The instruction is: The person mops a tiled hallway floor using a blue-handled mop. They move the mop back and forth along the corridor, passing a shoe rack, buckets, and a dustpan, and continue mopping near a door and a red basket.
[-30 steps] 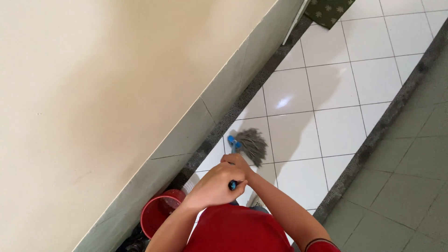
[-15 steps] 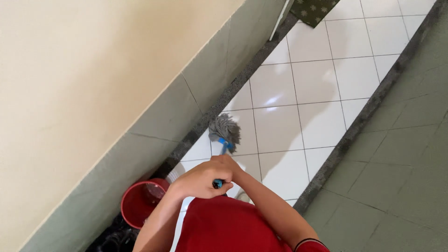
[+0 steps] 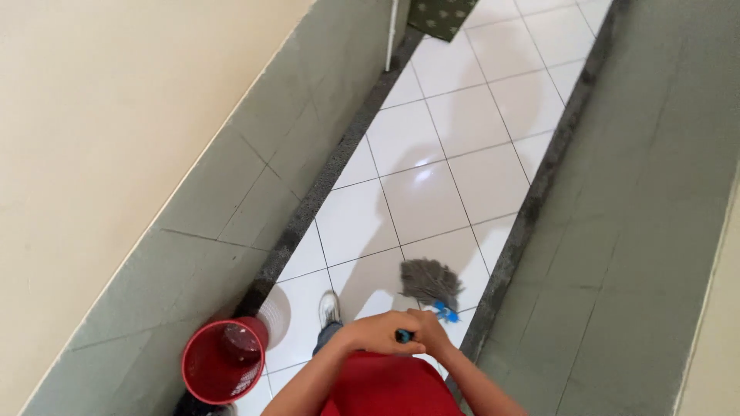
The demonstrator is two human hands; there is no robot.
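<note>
Head view, looking straight down: both hands sit close together at the chest, the left hand (image 3: 378, 333) and right hand (image 3: 430, 331), fingers curled tight around the top of the blue-handled mop with grey string head (image 3: 428, 282). Its long axis runs steeply down and slightly forward; the head rests on the white tiled floor (image 3: 462, 115) just ahead, toward the right grey kerb. A red plastic basket (image 3: 222, 360) stands leftward, against the wall.

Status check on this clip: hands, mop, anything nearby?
Left hand and right hand both gripping mop handle. Grey mop head on white floor tiles. Red bucket at left wall.
</note>
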